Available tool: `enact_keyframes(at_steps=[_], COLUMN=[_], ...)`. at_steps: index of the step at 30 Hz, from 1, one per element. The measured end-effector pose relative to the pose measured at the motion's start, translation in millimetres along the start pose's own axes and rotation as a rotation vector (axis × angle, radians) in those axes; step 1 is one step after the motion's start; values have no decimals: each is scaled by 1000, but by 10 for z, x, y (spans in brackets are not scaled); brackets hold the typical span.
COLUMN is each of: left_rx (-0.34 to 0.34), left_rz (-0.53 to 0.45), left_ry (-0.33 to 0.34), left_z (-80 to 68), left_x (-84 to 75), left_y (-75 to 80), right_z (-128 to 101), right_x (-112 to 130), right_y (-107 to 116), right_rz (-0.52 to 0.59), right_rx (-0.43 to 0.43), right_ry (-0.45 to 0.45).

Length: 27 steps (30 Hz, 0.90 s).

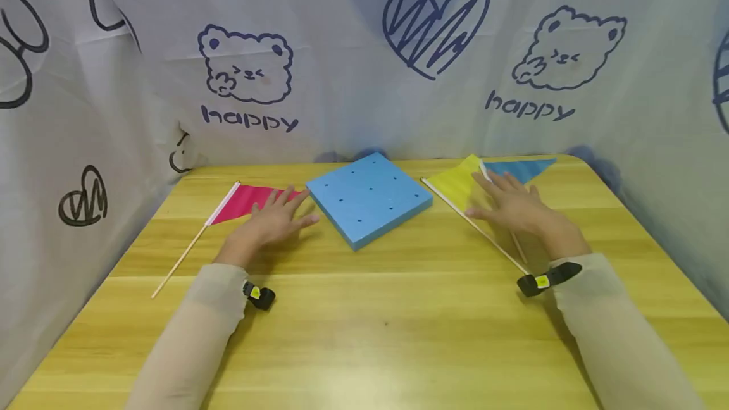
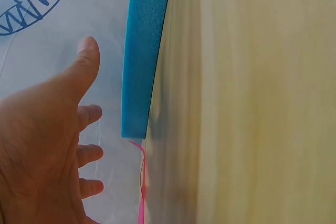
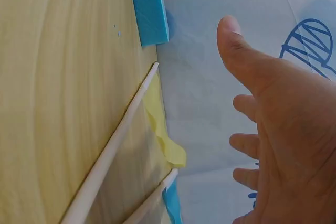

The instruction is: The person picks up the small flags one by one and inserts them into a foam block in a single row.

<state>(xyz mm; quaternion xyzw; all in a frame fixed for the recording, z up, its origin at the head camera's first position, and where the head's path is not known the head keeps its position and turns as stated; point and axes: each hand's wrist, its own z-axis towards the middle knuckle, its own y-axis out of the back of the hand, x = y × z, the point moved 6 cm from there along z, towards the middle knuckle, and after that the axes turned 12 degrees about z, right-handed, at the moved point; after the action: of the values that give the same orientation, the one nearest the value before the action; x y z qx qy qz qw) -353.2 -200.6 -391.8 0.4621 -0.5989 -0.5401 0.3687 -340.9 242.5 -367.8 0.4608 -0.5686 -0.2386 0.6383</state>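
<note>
A light blue foam block [image 1: 370,198] with several small holes in its top lies at the back middle of the table, one corner toward me. To its left is a pink flag [image 1: 242,200] on a thin wooden stick. Above that flag's right part hovers my left hand [image 1: 272,223], fingers spread and holding nothing. On the right lie a yellow flag [image 1: 455,183] and a blue flag [image 1: 526,169], their sticks pointing toward me. My right hand [image 1: 515,207] is spread over these two flags, hiding part of both; the right wrist view shows its fingers apart from the sticks.
The wooden table [image 1: 364,334] has rounded far corners. White cloth [image 1: 342,81] with drawn bears and hearts hangs behind it and along both sides. A strap with a small black device [image 1: 262,296] sits on each wrist.
</note>
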Motion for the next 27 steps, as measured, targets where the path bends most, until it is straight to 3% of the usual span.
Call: enact_keyframes(at_steps=[14, 22, 27], left_rx=[-19, -6, -6], left_rz=[-7, 19, 28], left_ry=[-86, -116, -118], left_z=[72, 144, 181], left_x=[-221, -357, -459], left_y=[-10, -7, 19], right_z=[298, 520, 686], right_x=[271, 470, 589], right_y=[-181, -304, -371], right_rz=[-98, -10, -23], right_rx=[45, 74, 83], right_ry=[160, 184, 227])
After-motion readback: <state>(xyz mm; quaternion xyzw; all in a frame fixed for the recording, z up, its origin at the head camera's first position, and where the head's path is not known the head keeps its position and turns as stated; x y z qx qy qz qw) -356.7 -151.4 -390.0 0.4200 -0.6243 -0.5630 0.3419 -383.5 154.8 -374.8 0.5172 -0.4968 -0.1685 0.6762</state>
